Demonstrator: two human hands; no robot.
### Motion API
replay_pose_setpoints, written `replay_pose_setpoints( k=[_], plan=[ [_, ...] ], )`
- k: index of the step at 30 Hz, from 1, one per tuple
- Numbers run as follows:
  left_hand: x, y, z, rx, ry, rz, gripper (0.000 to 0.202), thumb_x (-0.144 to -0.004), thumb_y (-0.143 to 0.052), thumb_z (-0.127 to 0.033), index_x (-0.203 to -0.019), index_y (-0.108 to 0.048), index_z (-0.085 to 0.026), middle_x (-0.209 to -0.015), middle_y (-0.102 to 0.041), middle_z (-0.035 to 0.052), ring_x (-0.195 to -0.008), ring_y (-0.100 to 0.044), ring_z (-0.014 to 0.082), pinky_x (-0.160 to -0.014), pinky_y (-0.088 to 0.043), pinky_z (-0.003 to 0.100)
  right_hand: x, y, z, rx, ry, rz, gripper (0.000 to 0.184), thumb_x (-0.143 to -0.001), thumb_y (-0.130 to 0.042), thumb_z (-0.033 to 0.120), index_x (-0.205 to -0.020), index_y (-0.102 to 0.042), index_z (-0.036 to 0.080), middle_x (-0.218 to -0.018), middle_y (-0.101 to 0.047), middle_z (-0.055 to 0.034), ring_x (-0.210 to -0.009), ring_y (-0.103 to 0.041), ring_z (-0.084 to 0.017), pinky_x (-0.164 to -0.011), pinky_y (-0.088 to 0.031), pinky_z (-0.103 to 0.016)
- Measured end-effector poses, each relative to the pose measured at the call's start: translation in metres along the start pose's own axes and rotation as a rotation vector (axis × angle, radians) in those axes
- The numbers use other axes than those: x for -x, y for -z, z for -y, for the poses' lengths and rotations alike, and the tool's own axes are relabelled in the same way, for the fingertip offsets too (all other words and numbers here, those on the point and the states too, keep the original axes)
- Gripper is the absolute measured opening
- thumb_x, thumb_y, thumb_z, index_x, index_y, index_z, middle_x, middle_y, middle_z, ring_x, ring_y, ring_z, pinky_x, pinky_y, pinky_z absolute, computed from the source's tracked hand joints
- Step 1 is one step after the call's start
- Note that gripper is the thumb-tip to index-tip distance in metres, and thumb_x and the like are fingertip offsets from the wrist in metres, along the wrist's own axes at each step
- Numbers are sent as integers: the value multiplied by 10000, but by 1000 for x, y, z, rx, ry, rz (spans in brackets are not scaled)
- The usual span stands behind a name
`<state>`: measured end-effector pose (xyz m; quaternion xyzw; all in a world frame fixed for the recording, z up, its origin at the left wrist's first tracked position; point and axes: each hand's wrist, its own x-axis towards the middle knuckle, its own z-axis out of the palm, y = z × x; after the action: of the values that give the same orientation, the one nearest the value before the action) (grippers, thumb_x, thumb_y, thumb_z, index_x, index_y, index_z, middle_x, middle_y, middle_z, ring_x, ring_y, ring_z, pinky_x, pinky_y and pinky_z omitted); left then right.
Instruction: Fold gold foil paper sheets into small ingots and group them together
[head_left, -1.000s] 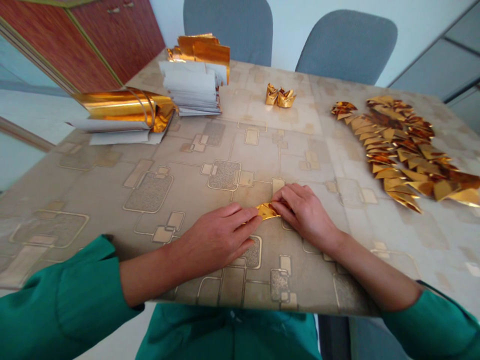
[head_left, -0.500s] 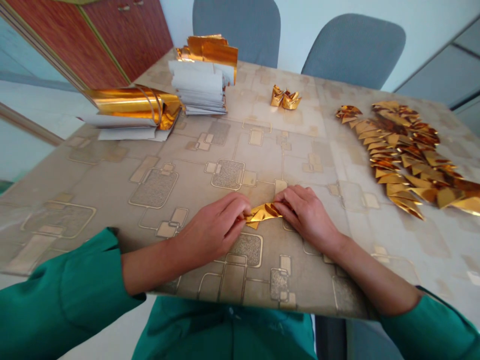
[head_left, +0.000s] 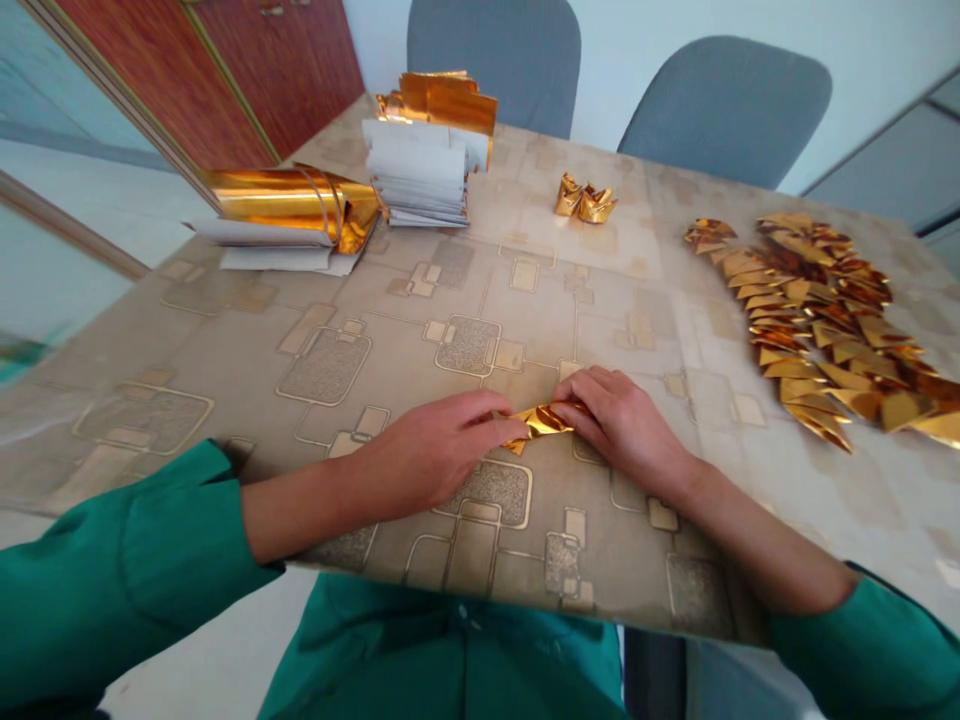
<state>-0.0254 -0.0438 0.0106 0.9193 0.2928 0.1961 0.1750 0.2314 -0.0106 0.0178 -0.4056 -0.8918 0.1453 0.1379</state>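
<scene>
- Pinching the left end of a folded gold foil strip (head_left: 546, 421) with the fingers of the left hand (head_left: 429, 452).
- Pinching its right end with the curled fingers of the right hand (head_left: 628, 417).
- Holding it near the close edge of a patterned surface (head_left: 247, 350), between both hands.
- Seeing a banded gold foil bundle (head_left: 274, 205) at far left, just beside a stack of white and gold sheets (head_left: 421, 170).
- Spotting small folded gold pieces (head_left: 596, 205) toward the far edge.
- Noting rows of pointed gold folds (head_left: 795, 330) at right, well apart from the hands.
- Facing two grey chairs (head_left: 727, 110).
</scene>
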Motion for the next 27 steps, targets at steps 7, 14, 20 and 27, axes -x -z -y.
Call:
replay_pose_setpoints(
  k=[7, 14, 20, 27],
  plan=[
    [3, -8, 3, -123, -153, -14, 341, -943, -429, -113, -1240, -596, -96, -1210, -639, 159, -1069, -603, 222, -947, -506, 365, -3, -5, -2, 6, 30, -37, 172, -979, -506, 295, -857, -559, 186, -823, -617, -60, -789, -541, -206, -722, -407, -319],
    [2, -3, 2, -119, -183, 31, 380, -900, -439, -54, -1250, -581, -93, -1297, -622, 152, -1113, -598, 222, -968, -509, 378, -3, -7, -4, -18, 27, -42, 190, -978, -512, 330, -857, -565, 193, -841, -610, -59, -797, -538, -203, -719, -397, -318],
    [2, -2, -1, -120, -188, 44, 459, -874, -461, -29, -1324, -527, -88, -1383, -571, 150, -1093, -595, 228, -936, -522, 390, -5, -7, -6, 15, 38, -41, 224, -980, -507, 365, -875, -599, 190, -854, -589, -55, -809, -540, -198, -714, -388, -314],
    [4, -4, 0, -174, -159, 75, 451, -907, -403, -54, -1350, -487, -63, -1420, -530, 183, -1184, -570, 239, -986, -488, 408, -5, -8, -9, 63, 96, -38, 335, -985, -452, 455, -900, -653, 201, -847, -599, -48, -823, -545, -193, -703, -343, -309]
  ],
)
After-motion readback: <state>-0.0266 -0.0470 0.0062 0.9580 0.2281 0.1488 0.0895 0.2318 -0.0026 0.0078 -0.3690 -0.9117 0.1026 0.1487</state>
